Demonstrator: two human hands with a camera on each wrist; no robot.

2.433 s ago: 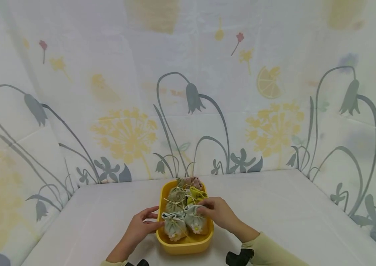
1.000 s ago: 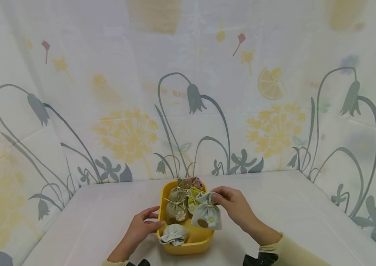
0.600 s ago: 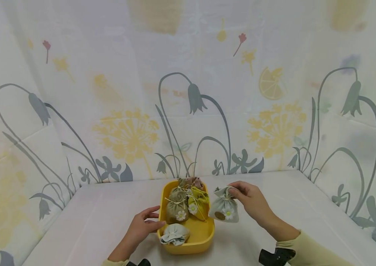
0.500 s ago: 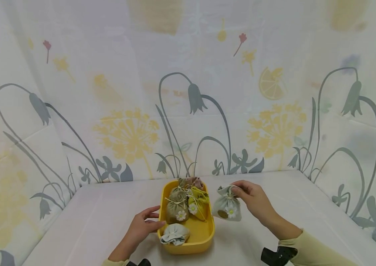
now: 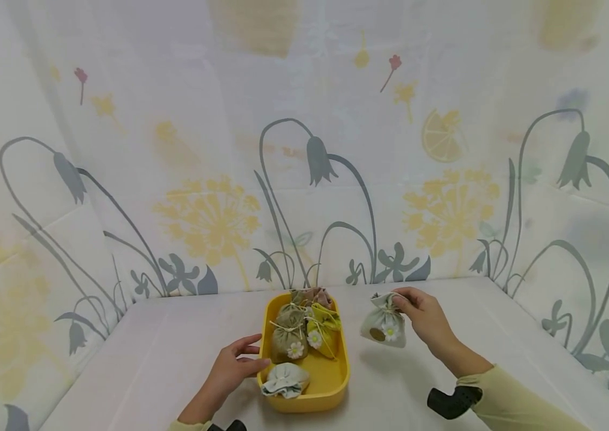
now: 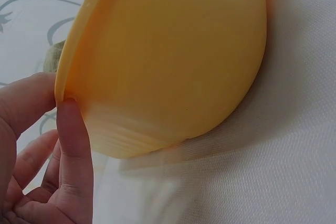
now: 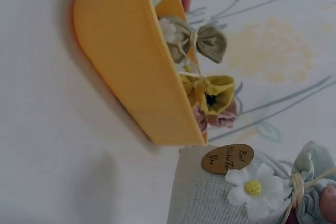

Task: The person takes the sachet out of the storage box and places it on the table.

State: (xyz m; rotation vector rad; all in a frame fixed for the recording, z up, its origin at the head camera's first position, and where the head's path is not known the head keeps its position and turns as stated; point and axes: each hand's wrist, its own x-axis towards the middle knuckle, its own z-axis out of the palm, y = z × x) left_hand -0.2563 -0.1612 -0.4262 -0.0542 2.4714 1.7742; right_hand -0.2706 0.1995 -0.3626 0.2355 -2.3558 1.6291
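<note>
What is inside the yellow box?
A pale bag, a brown bag, a yellow bag; at the far end, brownish and pinkish cloth, partly covered. What lies under them is hidden.

Head view: the oval tag (image 5: 376,334) is too small to read; the yellow pouch (image 5: 324,328) partly hides the pink pouch (image 5: 320,296). Right wrist view: the right edge crops the right grip (image 7: 328,204). Left wrist view: the top edge crops the yellow tray (image 6: 173,72).

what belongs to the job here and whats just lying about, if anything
Likely job things:
pale pouch pinched in right hand
yellow tub held by left hand
olive pouch, yellow pouch, pinkish pouch, second pale pouch, inside

Just surroundings or worn:
white tabletop
floral backdrop
black wrist gear
</note>
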